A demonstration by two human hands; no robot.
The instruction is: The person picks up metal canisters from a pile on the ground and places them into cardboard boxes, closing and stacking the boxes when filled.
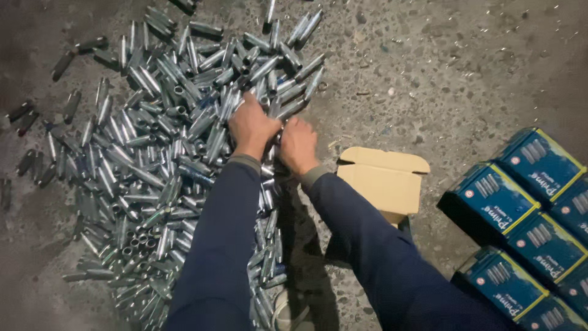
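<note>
A: What are the hands doing?

B: Both are reaching into the pile of tubes [165, 141] lying on the floor [441, 67]. The left hand [252, 125] is curling its fingers over a bunch of the short metal tubes at the pile's right side, clamping down on them.

A: And the right?

B: The right hand [298, 146] is sitting just beside the left, nearly touching it, knuckles up. It seems to be gripping tubes too, though the fingers are hiding underneath, so I cannot tell for sure.

A: Where is the pile lying?

B: It is spreading across the left half of the floor, from the far edge down to the near edge, with a few dark strays lying apart toward the left edge.

A: Anything else nearby?

B: An open carton [383, 181] is standing just right of the right forearm, flap up. Blue boxes [527, 220] are stacking up at the floor's near right corner, well apart from the pile. Both sleeves [220, 245] are dark blue.
</note>
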